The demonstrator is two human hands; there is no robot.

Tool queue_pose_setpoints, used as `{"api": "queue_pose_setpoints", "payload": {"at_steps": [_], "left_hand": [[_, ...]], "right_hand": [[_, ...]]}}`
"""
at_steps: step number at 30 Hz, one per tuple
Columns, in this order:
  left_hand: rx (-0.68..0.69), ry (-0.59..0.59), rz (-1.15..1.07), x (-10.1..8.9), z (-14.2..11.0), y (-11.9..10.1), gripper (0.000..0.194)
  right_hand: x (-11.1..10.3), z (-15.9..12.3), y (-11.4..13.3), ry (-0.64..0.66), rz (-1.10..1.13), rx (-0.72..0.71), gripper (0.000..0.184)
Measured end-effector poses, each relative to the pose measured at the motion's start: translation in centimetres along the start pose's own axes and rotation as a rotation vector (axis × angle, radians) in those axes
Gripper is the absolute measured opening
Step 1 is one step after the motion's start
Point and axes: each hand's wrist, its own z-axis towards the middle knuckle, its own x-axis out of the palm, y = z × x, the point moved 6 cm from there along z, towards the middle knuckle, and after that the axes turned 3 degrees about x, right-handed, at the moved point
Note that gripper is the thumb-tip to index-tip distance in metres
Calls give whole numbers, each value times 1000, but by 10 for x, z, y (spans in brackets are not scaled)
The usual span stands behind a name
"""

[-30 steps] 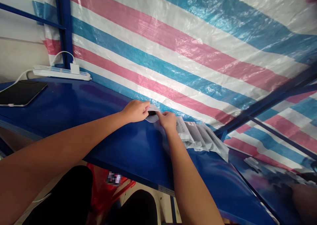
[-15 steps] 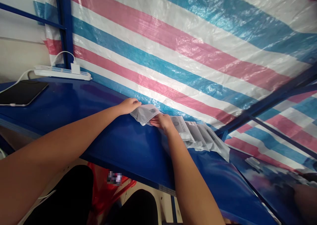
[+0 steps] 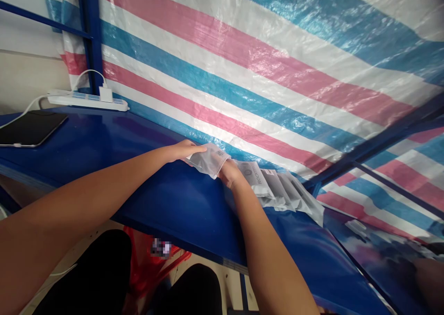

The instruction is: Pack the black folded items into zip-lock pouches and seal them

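Observation:
My left hand (image 3: 183, 150) and my right hand (image 3: 229, 171) hold one small frosted plastic pouch (image 3: 210, 159) between them, just above the blue table (image 3: 104, 153) near its back edge. The left hand's fingers pinch the pouch's left end. The pouch covers most of my right hand's fingers, which grip it from below. Directly right of my right hand lies a fanned row of several similar white pouches (image 3: 277, 190) with dark print, against the striped tarpaulin.
A pink, blue and white striped tarpaulin (image 3: 263, 60) forms the back wall. A white power strip (image 3: 86, 101) with a plugged charger and a dark tablet (image 3: 29, 129) lie at the far left. Blue frame bars (image 3: 374, 148) run at the right. My knees and something red (image 3: 149, 259) show below the table.
The pouch was a small folded piece pinched between both hands, then spread out. Now it is lifted and turned over my right hand, which has slid under it.

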Motion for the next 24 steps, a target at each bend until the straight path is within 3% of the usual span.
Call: {"api": "queue_pose_setpoints", "payload": {"at_steps": [6,11,18,24], "left_hand": [[60,-42,-74,1,-1,-6,51],[130,-27,-147,7,-7,-15,47],[152,-12,-124,14,-7,-16,49],[140,7,-76,20,-7,-18,50]], "right_hand": [[9,-7,13,83,106,-55,30],[17,-11,21,154,129,-129,25],[16,-11,18,65,136,-89,17],[14,-7,16,137,230,-106,11]]}}
